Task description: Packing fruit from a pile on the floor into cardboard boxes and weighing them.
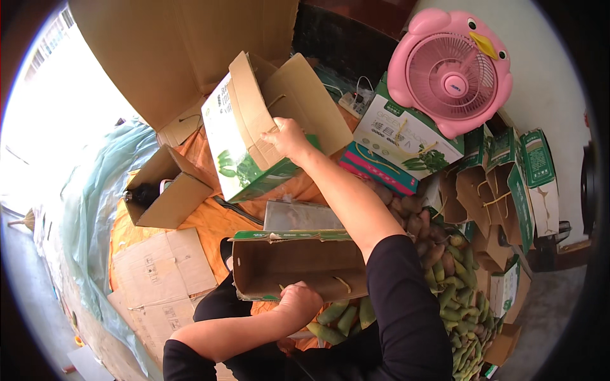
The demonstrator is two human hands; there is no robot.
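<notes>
My left hand (302,301) is closed on the near rim of an open, brown-lined carton (254,270), which lies at my lap with its hollow facing up. Farther out, my right hand (284,138) is stretched forward and grips the cardboard flap of a white and green carton (229,140) printed with green leaves. That carton's top flaps stand open, and a cord handle shows inside. A grey flat tray-like thing (298,216) lies between the two cartons. Green oblong produce (337,320) shows just below the near carton.
A pink animal-shaped fan (454,82) stands on a white and green box (406,136). Green and reddish produce (457,292) is heaped at right, beside folded cartons (502,184). A small open box (168,190) holding something black and flattened cardboard (159,267) lie left on orange sheeting.
</notes>
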